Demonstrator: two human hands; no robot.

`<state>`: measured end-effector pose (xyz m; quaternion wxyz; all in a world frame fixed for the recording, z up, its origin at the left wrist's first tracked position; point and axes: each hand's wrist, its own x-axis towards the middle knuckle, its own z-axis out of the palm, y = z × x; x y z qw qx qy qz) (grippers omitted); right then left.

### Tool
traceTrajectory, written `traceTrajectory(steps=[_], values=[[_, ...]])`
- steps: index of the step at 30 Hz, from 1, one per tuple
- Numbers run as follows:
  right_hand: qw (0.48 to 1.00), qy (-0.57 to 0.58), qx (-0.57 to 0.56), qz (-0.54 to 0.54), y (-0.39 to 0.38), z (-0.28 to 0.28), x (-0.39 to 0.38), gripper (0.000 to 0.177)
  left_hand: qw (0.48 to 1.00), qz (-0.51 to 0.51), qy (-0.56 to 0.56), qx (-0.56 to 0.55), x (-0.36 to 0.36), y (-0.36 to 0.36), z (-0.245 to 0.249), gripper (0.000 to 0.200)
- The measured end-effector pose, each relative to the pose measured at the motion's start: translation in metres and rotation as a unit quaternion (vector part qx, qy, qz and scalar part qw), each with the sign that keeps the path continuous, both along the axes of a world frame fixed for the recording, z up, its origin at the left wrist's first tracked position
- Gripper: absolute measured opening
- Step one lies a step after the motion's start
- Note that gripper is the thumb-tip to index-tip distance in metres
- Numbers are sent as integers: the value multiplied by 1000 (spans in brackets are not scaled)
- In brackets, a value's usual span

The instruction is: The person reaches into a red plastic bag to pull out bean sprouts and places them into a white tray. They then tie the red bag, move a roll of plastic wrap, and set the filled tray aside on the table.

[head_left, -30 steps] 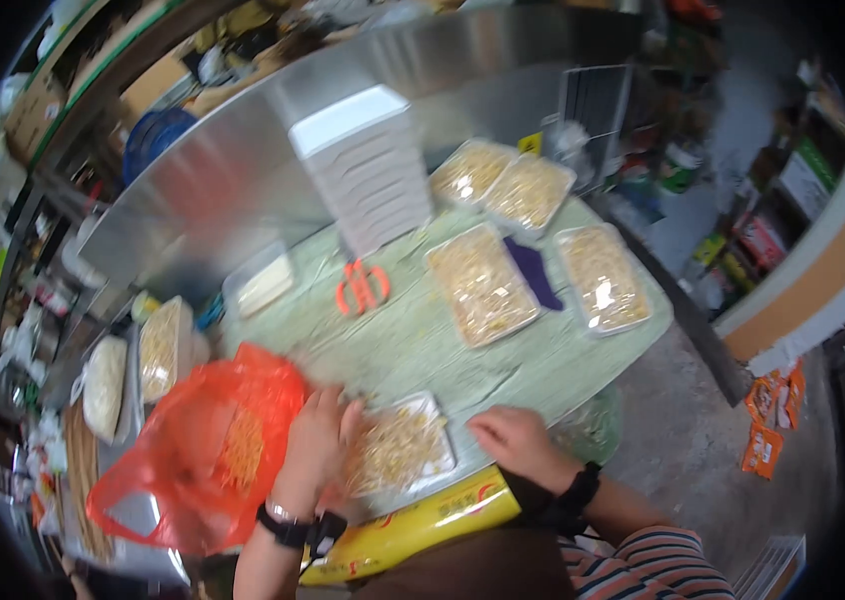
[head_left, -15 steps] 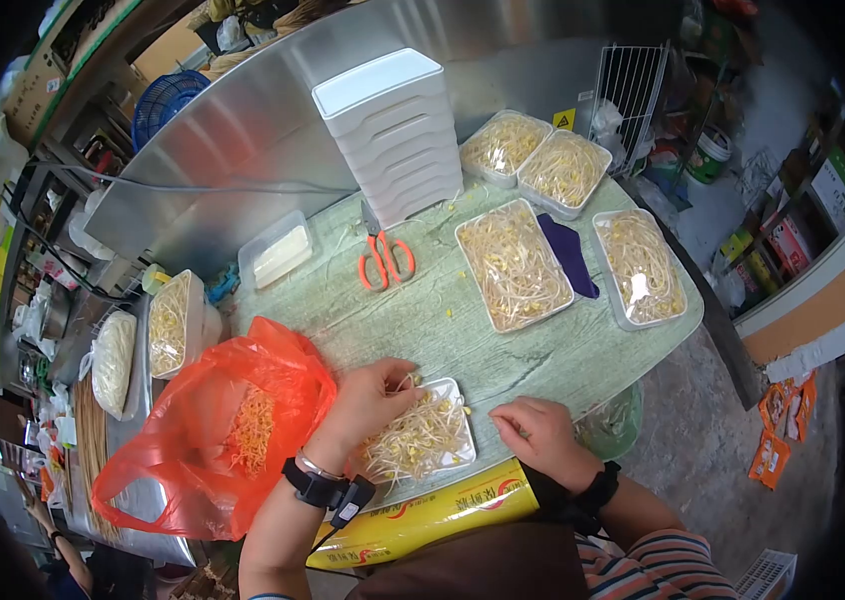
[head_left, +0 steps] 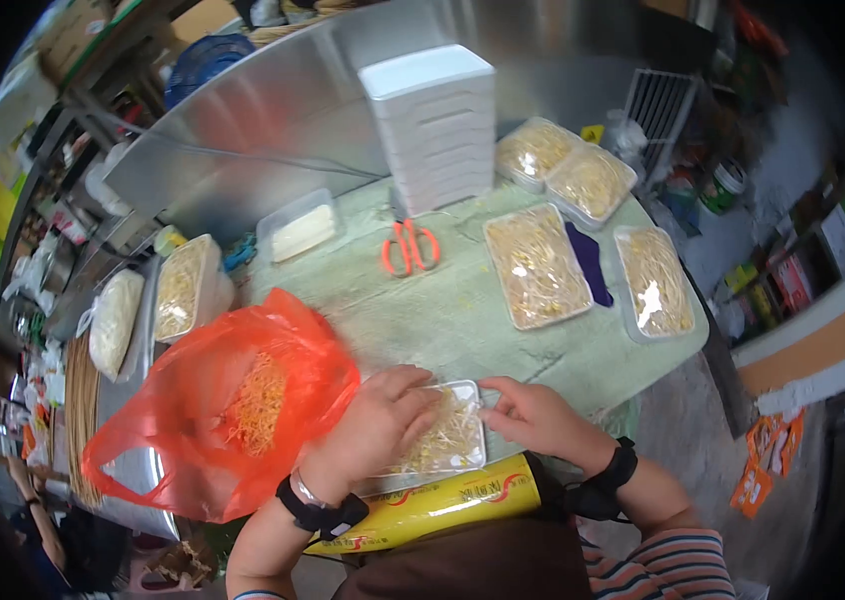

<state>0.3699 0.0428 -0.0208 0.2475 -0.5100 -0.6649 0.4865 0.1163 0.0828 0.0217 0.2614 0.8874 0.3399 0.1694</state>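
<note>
A small white tray (head_left: 480, 452) of bean sprouts (head_left: 450, 440) lies at the table's front edge. My left hand (head_left: 383, 415) rests over the sprouts from the left, fingers stretched across them and hiding part of the tray. At the tray's upper right corner is my right hand (head_left: 533, 415), its forefinger and thumb apart and touching or very near the rim. Left of my left hand sits an open red plastic bag (head_left: 318, 345) with orange shreds (head_left: 255, 410) inside. A yellow roll of film (head_left: 433, 508) lies in front of the tray.
Wrapped sprout trays stand at the right, among them one (head_left: 538, 265) beside a dark purple cloth (head_left: 590, 265). Orange-handled scissors (head_left: 410, 248) lie before a stack of white trays (head_left: 438, 130). A clear container (head_left: 301, 228) and another sprout container (head_left: 183, 290) are at the left.
My left hand has flattened onto the sprouts. My right hand has moved left to the tray's edge, with its fingers extended. The whole view has shifted slightly.
</note>
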Motion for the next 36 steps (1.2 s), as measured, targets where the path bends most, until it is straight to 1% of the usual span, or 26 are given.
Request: traceTrajectory(steps=[1,2,3,4,6,7,8,10,12,13,14,15,17,18,20,21,22,24,25,27,29,31,32,34,35,36], values=[[1000,2,11,19,8,3,-4,32,997,18,6,75,-1,-8,14,25],[999,-49,11,-4,17,4,-9,32,987,44,21,152,-7,-19,29,25],[995,-96,14,-24,28,4,-17,32,982,68,22,175,-14,-31,46,27],[996,-86,28,8,37,3,-24,32,977,99,35,186,-29,-46,63,27],[977,-180,47,108,51,-1,-28,26,968,147,2,202,-52,-79,88,28],[974,-180,59,123,54,-6,-31,26,954,191,-3,232,-67,-95,94,29],[975,-169,88,117,55,-15,-33,24,932,236,27,273,-83,-112,102,30],[972,-161,124,117,59,-13,-31,22,881,357,14,312,-111,-141,102,24],[986,-112,-52,111,56,12,-26,18,830,444,19,336,-143,-165,97,32],[985,-118,-43,119,57,24,-20,18,783,501,33,367,-149,-170,98,34],[984,-102,-83,116,55,38,-12,17,733,554,48,392,-153,-174,97,38],[983,-86,-122,110,54,52,-6,16,727,560,43,395,-159,-176,96,38],[980,-78,-142,112,54,89,1,16,728,587,-81,345,-170,-173,90,65],[977,-65,-172,109,53,106,1,17,723,591,-89,347,-174,-167,87,65],[974,-68,-186,111,56,140,-6,17,768,543,-290,178,-180,-152,78,77],[970,-62,-205,111,61,153,-13,17,790,523,-289,140,-189,-149,71,73],[971,-64,-199,114,69,165,-25,17,777,513,-337,137,-182,-141,75,61],[967,-101,-188,136,78,187,-55,18,795,503,-310,136,-182,-141,76,39],[967,-93,-181,153,85,190,-71,19,795,504,-311,135,-178,-143,76,39],[969,-104,-134,178,102,184,-109,19,759,402,-512,11,-170,-148,80,22],[964,-119,-101,216,119,170,-153,24,751,369,-548,-13,-166,-153,85,21],[955,-186,93,213,121,157,-202,27,733,320,-598,-49,-160,-158,95,24],[855,-208,418,225,130,126,-219,26,732,318,-600,-53,-159,-158,103,24],[795,-279,490,221,103,125,-262,13,691,318,-647,-51,-157,-158,115,27],[727,-201,617,222,104,106,-277,11,685,320,-654,-36,-160,-157,115,29],[727,-203,617,225,106,100,-284,11,682,321,-656,-37,-163,-159,113,29]])
